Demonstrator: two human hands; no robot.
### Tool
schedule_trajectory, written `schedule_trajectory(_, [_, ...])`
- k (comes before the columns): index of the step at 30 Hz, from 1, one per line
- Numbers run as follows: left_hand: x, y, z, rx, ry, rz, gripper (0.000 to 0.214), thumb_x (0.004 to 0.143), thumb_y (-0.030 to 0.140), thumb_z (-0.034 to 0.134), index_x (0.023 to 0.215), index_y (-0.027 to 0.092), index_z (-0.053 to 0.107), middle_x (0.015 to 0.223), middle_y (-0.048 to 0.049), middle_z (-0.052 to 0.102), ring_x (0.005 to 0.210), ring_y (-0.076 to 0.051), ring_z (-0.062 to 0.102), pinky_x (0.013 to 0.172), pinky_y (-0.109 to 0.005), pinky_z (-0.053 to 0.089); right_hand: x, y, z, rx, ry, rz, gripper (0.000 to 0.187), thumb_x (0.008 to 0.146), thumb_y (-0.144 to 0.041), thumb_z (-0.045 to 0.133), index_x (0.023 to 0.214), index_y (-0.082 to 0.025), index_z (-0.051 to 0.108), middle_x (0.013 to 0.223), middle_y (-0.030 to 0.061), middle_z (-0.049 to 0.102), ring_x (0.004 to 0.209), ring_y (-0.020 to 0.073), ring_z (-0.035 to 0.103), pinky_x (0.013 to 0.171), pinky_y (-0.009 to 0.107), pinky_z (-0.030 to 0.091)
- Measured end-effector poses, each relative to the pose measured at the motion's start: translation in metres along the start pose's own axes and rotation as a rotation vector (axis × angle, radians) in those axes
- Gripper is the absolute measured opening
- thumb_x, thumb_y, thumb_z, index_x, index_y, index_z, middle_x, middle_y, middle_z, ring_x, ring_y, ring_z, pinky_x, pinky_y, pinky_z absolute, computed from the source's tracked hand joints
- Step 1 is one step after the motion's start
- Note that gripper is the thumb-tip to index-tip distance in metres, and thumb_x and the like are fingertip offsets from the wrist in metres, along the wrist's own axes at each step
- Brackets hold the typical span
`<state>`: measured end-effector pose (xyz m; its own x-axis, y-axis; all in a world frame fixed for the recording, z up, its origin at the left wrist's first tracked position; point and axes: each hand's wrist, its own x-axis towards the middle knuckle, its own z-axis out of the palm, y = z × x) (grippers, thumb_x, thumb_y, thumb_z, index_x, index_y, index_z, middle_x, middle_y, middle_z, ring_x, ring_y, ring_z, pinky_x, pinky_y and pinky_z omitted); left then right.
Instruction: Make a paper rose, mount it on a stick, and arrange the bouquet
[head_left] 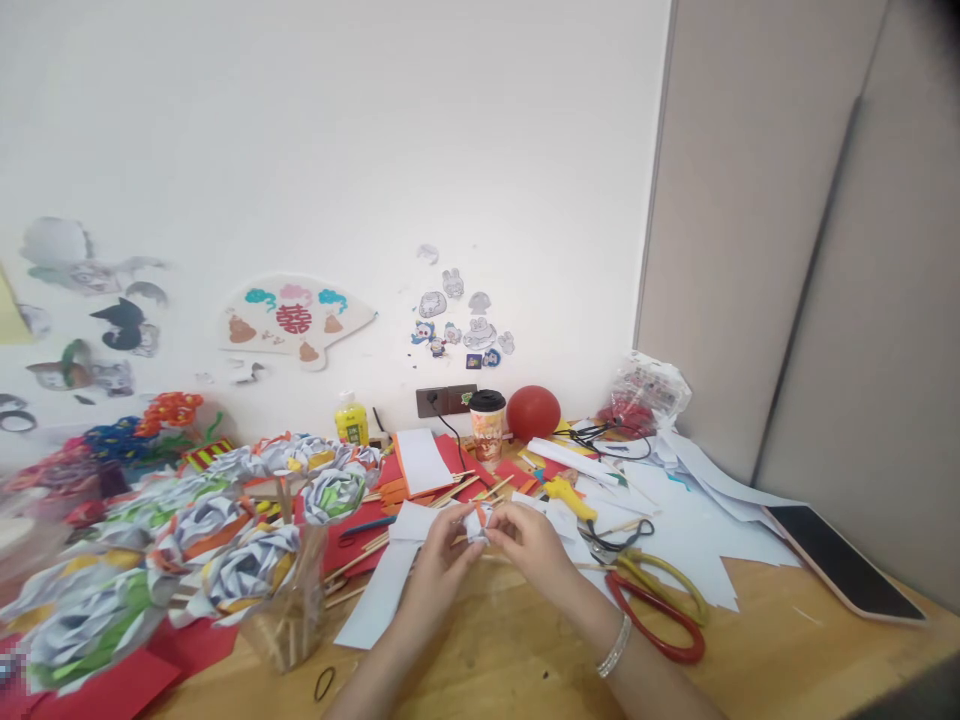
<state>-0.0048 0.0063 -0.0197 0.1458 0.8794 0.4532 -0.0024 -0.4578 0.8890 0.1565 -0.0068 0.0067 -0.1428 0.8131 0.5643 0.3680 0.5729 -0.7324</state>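
Note:
Both hands meet over the middle of the wooden table. Between their fingertips is a small folded paper piece (pixel 477 522), white with a bit of orange. My left hand (pixel 450 550) pinches its left side, thumb and fingers closed. On the right side, my right hand (pixel 521 540) grips it the same way, a bracelet on that wrist. A thin wooden stick (pixel 592 567) shows beside the right hand. White paper strips (pixel 382 590) lie to the left of and under my left hand. Close to my right forearm rest scissors (pixel 660 615) with red and yellow handles.
Many paper flowers (pixel 247 565) crowd the left side, near a clear bag of sticks (pixel 289 620). A yellow glue gun (pixel 571 497), a lidded cup (pixel 487 425), a red balloon (pixel 533 413) and a yellow bottle (pixel 350 420) stand behind. A tablet (pixel 844 560) lies at right.

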Motion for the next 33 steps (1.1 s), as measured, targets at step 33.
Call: schedule_trajectory(33, [0.007, -0.012, 0.005, -0.204, 0.014, -0.069, 0.062, 0.059, 0.025, 0.076, 0.114, 0.020, 0.048, 0.119, -0.0115, 0.056, 0.112, -0.028, 0.052, 0.095, -0.044, 0.041, -0.004, -0.003, 0.001, -0.245, 0.117, -0.287, 0.008, 0.084, -0.019, 0.057, 0.079, -0.022, 0.062, 0.078, 0.0018, 0.062, 0.077, 0.0175, 0.055, 0.068, 0.029, 0.043])
